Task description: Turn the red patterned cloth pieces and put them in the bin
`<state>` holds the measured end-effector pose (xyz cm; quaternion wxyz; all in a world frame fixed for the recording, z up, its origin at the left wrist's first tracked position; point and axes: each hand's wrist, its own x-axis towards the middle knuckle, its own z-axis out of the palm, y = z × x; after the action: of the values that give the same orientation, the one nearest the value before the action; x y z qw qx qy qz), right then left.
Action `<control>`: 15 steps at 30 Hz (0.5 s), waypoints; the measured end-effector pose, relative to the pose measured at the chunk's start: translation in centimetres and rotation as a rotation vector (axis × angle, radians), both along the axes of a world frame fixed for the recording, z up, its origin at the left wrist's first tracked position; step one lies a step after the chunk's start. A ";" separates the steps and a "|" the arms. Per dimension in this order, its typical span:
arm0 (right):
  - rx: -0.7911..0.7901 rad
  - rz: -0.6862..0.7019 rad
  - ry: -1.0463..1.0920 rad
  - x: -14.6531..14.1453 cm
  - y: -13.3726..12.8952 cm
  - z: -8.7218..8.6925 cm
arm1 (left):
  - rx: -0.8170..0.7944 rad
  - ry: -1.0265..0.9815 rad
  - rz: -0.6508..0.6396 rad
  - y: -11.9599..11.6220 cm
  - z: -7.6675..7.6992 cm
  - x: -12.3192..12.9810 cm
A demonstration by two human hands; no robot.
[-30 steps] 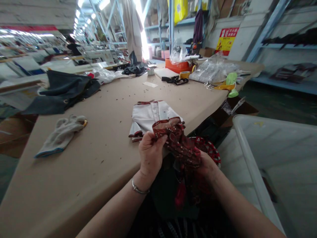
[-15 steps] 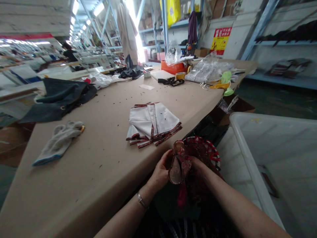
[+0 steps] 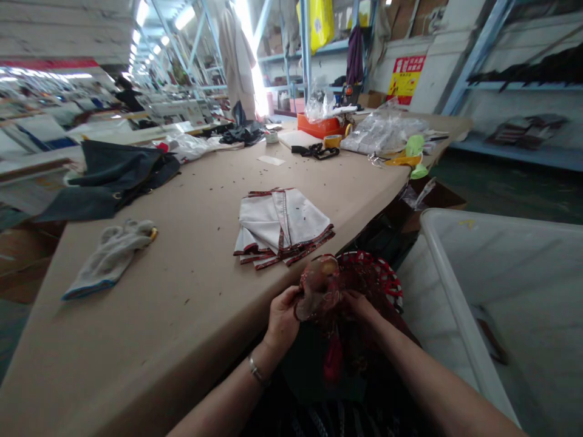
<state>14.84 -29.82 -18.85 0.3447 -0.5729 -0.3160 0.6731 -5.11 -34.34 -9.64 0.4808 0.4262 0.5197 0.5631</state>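
Note:
Just off the table's near edge, my left hand grips the left side of a reddish-brown patterned cloth, thumb on top. My right hand has its fingers closed on the right side of the same cloth. The cloth is blurred, and more dark red fabric hangs below and behind it, beside a red and white round rim. Beyond my hands, a fanned stack of white cloth pieces with dark red patterned edging lies on the table.
The brown-covered table holds a white glove, dark fabric, an orange box, tape and plastic bags. A large white bin stands at right. A person is far back left.
My left hand has moved slightly left, pulling the cloth wider between both hands. The cloth has turned and spread. My right hand has shifted slightly left.

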 end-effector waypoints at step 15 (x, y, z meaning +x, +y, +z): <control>0.665 0.016 0.364 0.2 4.8 20.3 | 0.474 0.336 -0.165 5.0 14.2 -1.8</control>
<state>15.07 -25.03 1.45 0.5569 -0.2983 -0.4555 0.6272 -6.92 -29.31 4.56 0.3191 0.6547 0.4097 0.5492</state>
